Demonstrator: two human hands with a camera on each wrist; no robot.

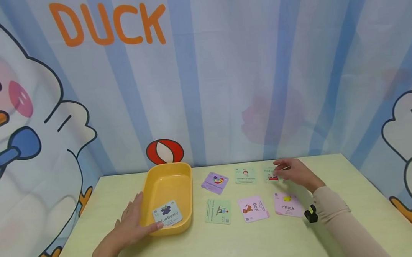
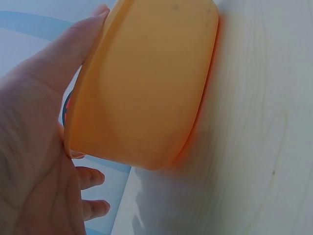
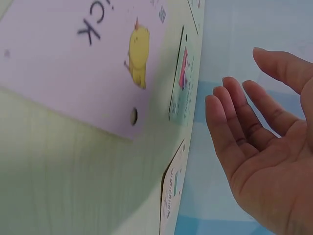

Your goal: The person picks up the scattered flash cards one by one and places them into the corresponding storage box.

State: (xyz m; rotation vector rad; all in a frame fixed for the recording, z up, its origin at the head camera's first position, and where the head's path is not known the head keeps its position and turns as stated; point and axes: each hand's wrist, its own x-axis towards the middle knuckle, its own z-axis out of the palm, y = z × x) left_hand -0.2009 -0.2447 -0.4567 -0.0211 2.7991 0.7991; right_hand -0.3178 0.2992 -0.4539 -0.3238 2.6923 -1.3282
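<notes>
My left hand (image 1: pixel 134 225) holds the near left corner of a yellow plastic tray (image 1: pixel 188 190), its thumb over the front rim and its other fingers along the left side. In the tray a blueberry card (image 1: pixel 171 212) leans near that thumb. My right hand (image 1: pixel 296 173) is over a green card (image 1: pixel 269 174) at the back right and partly hides it. In the right wrist view the fingers (image 3: pixel 227 117) are loosely bent with nothing between them. The pink chick card (image 1: pixel 288 205) lies nearer, below the right wrist.
Other cards lie flat on the pale table (image 1: pixel 252 241): a purple one (image 1: pixel 215 182), a green lantern card (image 1: pixel 245 175), a green card with a figure (image 1: pixel 218 211) and a pink dog card (image 1: pixel 253 209). A printed curtain (image 1: pixel 218 85) hangs behind the table.
</notes>
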